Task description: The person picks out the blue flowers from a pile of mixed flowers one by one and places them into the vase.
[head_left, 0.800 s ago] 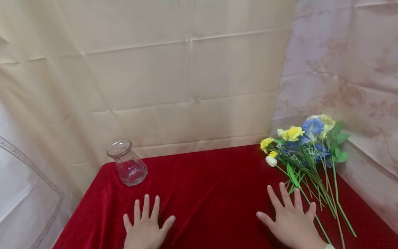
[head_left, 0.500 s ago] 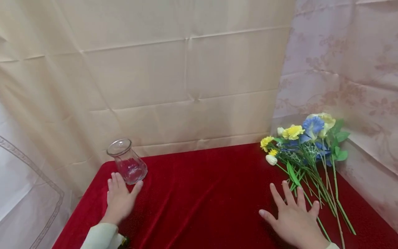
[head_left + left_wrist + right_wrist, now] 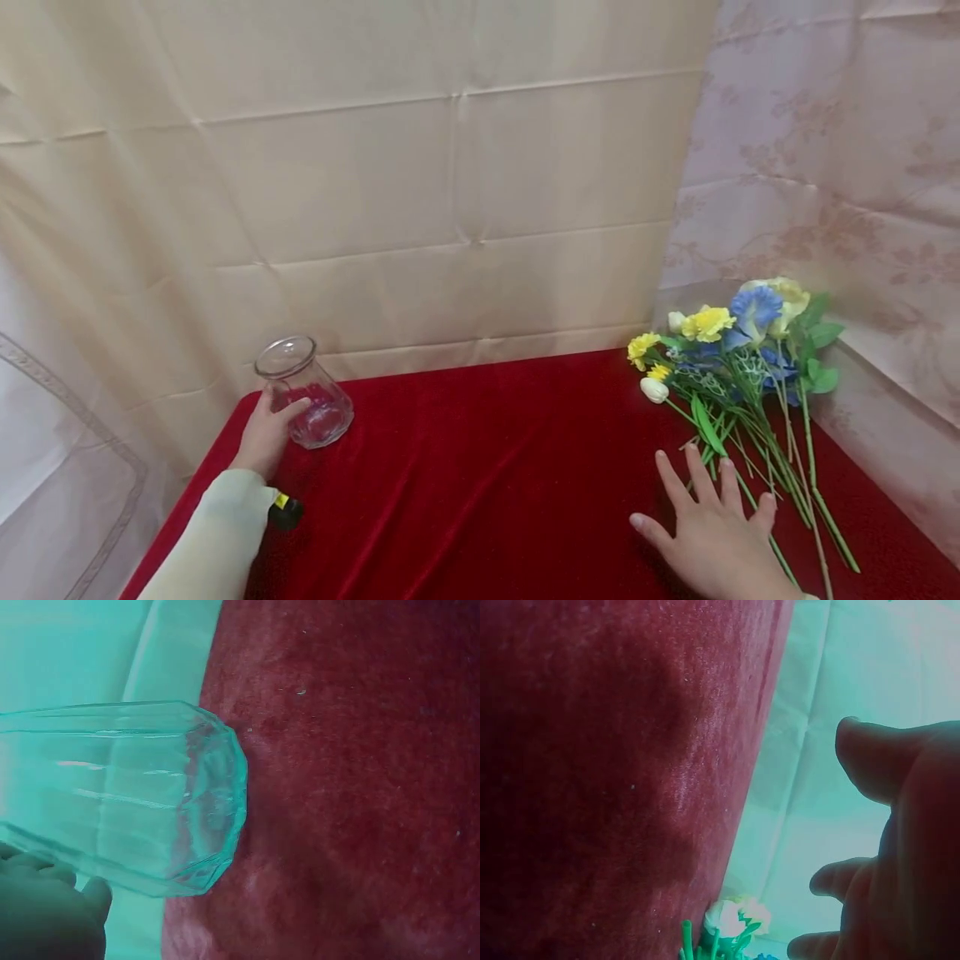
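Observation:
A clear glass vase (image 3: 318,408) with a flared rim stands upright at the far left of the red-covered table. My left hand (image 3: 264,433) holds it just below the rim from the left, thumb across the near side; the other fingers are mostly hidden there. The left wrist view has the vase's faceted body (image 3: 135,795) with fingertips (image 3: 96,892) at its lower edge. My right hand (image 3: 716,537) is spread with nothing in it, low over the table, beside the stems of a bunch of flowers (image 3: 750,358). Those blooms are yellow, blue and white.
Red velvety cloth (image 3: 487,467) covers the table. Beige curtain (image 3: 450,208) hangs behind its back edge, and a floral-patterned cloth (image 3: 862,208) closes off the right side. White fabric (image 3: 60,467) hangs at the left. The flower stems point toward the near right corner.
My left hand has moved forward and left from the near part of the table to the vase and taken hold of it. The right hand has barely shifted, staying spread.

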Motion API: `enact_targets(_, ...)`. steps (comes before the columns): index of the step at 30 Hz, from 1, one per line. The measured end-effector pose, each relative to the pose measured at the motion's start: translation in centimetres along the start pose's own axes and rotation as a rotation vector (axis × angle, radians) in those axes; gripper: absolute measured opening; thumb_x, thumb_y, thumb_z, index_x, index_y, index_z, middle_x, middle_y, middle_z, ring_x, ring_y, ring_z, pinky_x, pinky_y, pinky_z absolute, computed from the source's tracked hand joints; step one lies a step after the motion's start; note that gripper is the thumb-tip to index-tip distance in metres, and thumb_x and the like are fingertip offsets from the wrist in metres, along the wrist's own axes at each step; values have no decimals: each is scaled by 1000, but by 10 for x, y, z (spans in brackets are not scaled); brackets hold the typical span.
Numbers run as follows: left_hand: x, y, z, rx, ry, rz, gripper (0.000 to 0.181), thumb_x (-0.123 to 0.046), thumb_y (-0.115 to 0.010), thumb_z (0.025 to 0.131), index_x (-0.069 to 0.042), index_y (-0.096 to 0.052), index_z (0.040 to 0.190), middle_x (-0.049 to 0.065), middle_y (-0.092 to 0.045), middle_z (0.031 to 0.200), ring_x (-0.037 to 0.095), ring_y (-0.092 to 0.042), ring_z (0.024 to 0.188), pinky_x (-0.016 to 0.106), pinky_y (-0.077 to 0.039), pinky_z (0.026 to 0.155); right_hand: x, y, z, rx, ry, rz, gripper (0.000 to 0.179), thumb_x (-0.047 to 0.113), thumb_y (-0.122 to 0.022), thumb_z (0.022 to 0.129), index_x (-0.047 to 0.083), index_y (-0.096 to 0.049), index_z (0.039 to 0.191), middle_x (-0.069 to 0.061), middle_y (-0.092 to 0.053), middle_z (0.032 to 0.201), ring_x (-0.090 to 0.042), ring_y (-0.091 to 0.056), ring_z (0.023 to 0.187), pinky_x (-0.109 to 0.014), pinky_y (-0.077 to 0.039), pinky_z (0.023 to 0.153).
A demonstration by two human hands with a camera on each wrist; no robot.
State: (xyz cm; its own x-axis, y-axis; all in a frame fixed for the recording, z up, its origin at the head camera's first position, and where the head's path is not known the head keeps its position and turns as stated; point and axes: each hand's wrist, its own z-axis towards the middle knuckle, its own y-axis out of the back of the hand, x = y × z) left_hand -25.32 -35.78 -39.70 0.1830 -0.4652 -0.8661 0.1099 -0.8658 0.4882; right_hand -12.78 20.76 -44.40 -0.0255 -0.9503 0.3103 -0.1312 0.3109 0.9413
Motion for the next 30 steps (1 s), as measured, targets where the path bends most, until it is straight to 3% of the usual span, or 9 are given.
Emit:
enact_targets(4, 2, -2, 3, -71, -14, 143, 88, -39, -54, 102, 0, 3, 157, 29, -6, 160, 49, -11, 144, 64, -17, 111, 1, -1, -1, 6, 2, -5, 104, 80, -49, 84, 7, -28, 156, -36, -9, 156, -67, 3, 133, -85, 13, 83)
enact_targets(9, 3, -5, 0, -176, -17, 287, 95, -50, -62, 95, 8, -15, 154, 37, -28, 150, 55, -30, 134, 67, -29, 104, 1, -1, 0, 26, -2, 3, 105, 80, -49, 84, 6, -29, 156, -36, -8, 156, -66, 5, 134, -85, 16, 82)
enact_targets(13, 4, -5, -5, -171, -40, 232, 98, -53, -62, 93, 4, -13, 155, 34, -24, 150, 52, -26, 135, 67, -29, 104, 2, -1, 1, 52, -6, 11, 106, 80, -49, 84, 6, -29, 156, -36, -5, 157, -64, 9, 135, -84, 18, 82)
enact_targets(18, 4, -4, -8, -67, -59, 102, 86, -36, -56, 100, -2, -2, 158, 29, -15, 158, 49, -16, 143, 66, -20, 109, 3, -3, 2, 69, -5, 12, 106, 81, -49, 83, 6, -30, 155, -36, -5, 157, -64, 8, 135, -84, 15, 83)
enact_targets(20, 1, -5, -9, -46, -55, 108, 85, -33, -55, 100, 0, -1, 157, 30, -17, 157, 49, -19, 142, 65, -21, 109, 3, -3, 2, 69, -6, 14, 107, 81, -49, 83, 6, -29, 156, -36, -5, 157, -64, 8, 135, -84, 15, 83)
enact_targets(24, -7, -10, -15, -85, -45, 195, 85, -37, -57, 99, 7, -8, 153, 35, -24, 148, 52, -26, 136, 66, -26, 106, 3, -3, 2, 69, -10, 24, 106, 80, -50, 83, 6, -27, 156, -37, -5, 156, -64, 7, 135, -85, 14, 83)
enact_targets(30, -5, -15, -26, -122, -76, 245, 93, -53, -64, 93, 1, -17, 153, 31, -35, 145, 51, -34, 132, 69, -32, 101, 3, -6, 2, 78, -1, 47, 107, 81, -50, 83, 7, -27, 157, -36, -3, 157, -64, 9, 135, -84, 15, 83)
